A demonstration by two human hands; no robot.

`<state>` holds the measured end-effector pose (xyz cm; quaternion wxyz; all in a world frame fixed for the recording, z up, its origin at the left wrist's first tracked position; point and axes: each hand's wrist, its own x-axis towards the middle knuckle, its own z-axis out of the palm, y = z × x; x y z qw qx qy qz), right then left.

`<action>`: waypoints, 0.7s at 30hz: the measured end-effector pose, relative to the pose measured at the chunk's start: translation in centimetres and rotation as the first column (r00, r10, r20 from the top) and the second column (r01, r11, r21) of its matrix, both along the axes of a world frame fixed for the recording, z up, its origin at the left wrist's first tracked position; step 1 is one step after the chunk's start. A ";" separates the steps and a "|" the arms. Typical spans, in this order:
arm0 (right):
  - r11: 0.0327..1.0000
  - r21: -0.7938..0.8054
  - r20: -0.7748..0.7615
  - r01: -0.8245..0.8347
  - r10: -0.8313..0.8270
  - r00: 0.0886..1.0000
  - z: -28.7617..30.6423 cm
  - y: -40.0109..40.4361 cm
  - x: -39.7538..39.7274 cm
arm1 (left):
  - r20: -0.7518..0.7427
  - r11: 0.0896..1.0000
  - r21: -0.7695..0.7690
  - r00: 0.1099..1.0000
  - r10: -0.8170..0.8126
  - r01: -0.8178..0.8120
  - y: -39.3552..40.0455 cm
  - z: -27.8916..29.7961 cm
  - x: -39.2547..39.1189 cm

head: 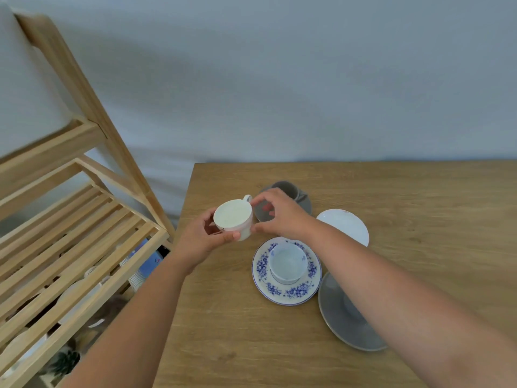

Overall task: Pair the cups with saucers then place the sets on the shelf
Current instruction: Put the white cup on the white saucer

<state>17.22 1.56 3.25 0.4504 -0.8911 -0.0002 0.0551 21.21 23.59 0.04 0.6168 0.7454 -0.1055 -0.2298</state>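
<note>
A white cup (233, 217) is held above the table's left part, with my left hand (204, 239) gripping its body from below. My right hand (282, 217) touches its right side near the handle, fingers curled. A blue-flowered cup (288, 263) stands on a matching blue-flowered saucer (264, 278). Behind my right hand a grey cup (288, 189) sits on a grey saucer (263, 214). A plain white saucer (347, 225) lies to the right. Another grey saucer (335, 317) lies near, partly under my right forearm. The wooden slatted shelf (84, 233) stands to the left.
The wooden table (419, 197) meets a pale wall at the back; its left edge runs beside the shelf. Lower shelf levels hold plates (81, 298), a stack of ribbed white dishes (137, 280) and a blue box (149, 259). A small plant (65, 362) sits at the bottom left.
</note>
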 end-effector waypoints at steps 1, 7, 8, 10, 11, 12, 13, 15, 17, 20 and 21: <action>0.996 0.086 -0.014 0.027 -0.026 1.000 0.4 -0.7 -0.4 | -0.010 0.998 -0.017 0.998 -0.055 0.055 -0.3 0.7 0.2; 0.929 0.360 -0.106 0.089 -0.054 0.993 1.2 -5.2 -2.8 | -0.050 0.950 -0.078 0.950 -0.307 0.303 -5.0 3.5 0.8; 0.911 0.392 -0.116 0.125 -0.086 0.990 1.2 -6.0 -3.2 | -0.048 0.948 -0.082 0.949 -0.312 0.308 -6.1 3.7 0.8; 0.875 0.436 -0.132 0.208 -0.166 0.977 1.1 -7.9 -4.1 | -0.027 0.947 -0.059 0.948 -0.319 0.317 -8.5 4.1 0.5; 0.865 0.438 -0.130 0.244 -0.208 0.969 1.0 -8.9 -4.6 | -0.008 0.944 -0.030 0.944 -0.329 0.329 -9.8 4.3 0.2; 0.861 0.431 -0.119 0.271 -0.243 0.963 1.0 -9.9 -5.1 | 0.020 0.940 0.006 0.940 -0.340 0.340 -11.1 4.5 -0.1; 0.859 0.420 -0.108 0.293 -0.273 0.956 0.9 -10.8 -5.6 | 0.058 0.937 0.046 0.935 -0.350 0.347 -12.5 4.5 -0.4; 0.853 0.402 -0.091 0.333 -0.324 0.942 0.6 -12.7 -6.6 | 0.135 0.938 0.095 0.929 -0.345 0.334 -15.1 4.6 -1.2; 0.831 0.406 -0.086 0.379 -0.378 0.922 0.2 -14.5 -7.6 | 0.187 0.939 0.118 0.921 -0.342 0.324 -17.2 4.5 -1.7; 0.796 0.428 -0.087 0.428 -0.435 0.896 -0.7 -16.3 -8.9 | 0.212 0.927 0.174 0.907 -0.364 0.332 -19.1 3.8 -2.1; 0.785 0.436 -0.097 0.440 -0.445 0.890 -1.2 -16.7 -9.1 | 0.209 0.922 0.195 0.905 -0.371 0.333 -19.5 3.6 -2.2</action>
